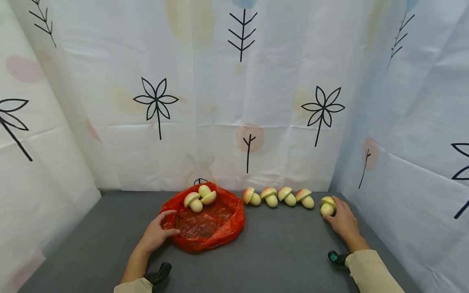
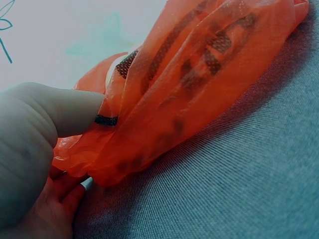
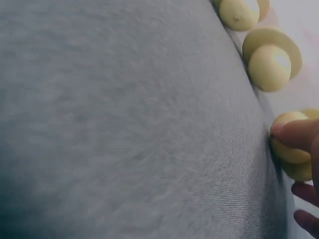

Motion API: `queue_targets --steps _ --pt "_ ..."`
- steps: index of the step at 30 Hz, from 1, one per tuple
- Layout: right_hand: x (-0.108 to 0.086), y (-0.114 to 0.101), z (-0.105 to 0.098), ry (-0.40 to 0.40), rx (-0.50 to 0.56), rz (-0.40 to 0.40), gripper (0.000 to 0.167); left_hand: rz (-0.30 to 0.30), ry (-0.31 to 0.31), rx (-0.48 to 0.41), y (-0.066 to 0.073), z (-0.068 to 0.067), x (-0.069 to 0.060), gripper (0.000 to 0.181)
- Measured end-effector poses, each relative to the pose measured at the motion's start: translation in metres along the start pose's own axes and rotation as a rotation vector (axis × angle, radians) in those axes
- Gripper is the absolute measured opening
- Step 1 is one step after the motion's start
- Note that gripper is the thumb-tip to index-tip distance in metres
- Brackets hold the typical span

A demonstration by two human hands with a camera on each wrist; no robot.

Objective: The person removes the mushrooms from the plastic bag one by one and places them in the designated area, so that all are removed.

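A red plastic bag [image 1: 229, 232] lies spread and gaping on the table, with two toy mushrooms in it: one [image 1: 195, 204] nearer the left hand, the other [image 1: 207, 196] behind it. My left hand [image 1: 154, 234] pinches the bag's left rim; the left wrist view has the thumb over the red plastic [image 2: 199, 84] and fingers beneath. At the far right, my right hand [image 1: 345, 219] grips a yellow-green toy mushroom [image 1: 327, 207] at the table. Its thumb presses on the mushroom [image 3: 289, 152] in the right wrist view, where part of the hand is cut off.
Several more toy mushrooms [image 1: 270, 197] with reddish caps form a row along the table's back edge, between bag and right hand. A grey cloth covers the table [image 1: 278, 252]. White printed curtains [image 1: 205, 150] rise behind and at both sides.
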State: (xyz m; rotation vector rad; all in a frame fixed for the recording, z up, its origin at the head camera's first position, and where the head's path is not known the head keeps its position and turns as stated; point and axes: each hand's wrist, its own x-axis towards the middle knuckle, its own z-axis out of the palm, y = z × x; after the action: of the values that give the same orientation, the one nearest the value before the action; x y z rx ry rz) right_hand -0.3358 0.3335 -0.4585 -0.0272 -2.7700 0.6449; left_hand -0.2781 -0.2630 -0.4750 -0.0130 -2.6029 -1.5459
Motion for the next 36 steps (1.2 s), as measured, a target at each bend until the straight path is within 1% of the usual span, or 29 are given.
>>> queue_targets --steps 5,8,14,18,21,28,36 --pt "0.008 0.005 0.003 -0.005 0.045 0.002 0.079 0.005 -0.003 0.006 0.000 -0.001 0.001 0.063" --pt "0.011 0.006 0.003 -0.010 0.062 0.016 0.079 0.003 -0.004 0.009 0.001 -0.001 0.000 0.064" --pt "0.014 0.008 0.006 0.021 0.083 0.027 0.079 -0.003 -0.001 0.022 0.004 -0.001 -0.002 0.064" --pt "0.015 0.010 0.007 0.040 0.091 0.025 0.080 -0.019 0.001 0.009 0.004 0.000 -0.002 0.063" --pt "0.015 0.010 0.008 0.050 0.098 0.011 0.080 -0.026 0.002 0.002 0.003 0.001 -0.001 0.063" --pt "0.015 0.010 0.014 0.065 0.102 -0.005 0.082 -0.020 0.005 0.013 0.003 0.000 0.000 0.063" --pt "0.015 0.007 0.019 0.073 0.111 -0.024 0.083 -0.011 0.011 0.022 0.003 -0.001 -0.003 0.062"
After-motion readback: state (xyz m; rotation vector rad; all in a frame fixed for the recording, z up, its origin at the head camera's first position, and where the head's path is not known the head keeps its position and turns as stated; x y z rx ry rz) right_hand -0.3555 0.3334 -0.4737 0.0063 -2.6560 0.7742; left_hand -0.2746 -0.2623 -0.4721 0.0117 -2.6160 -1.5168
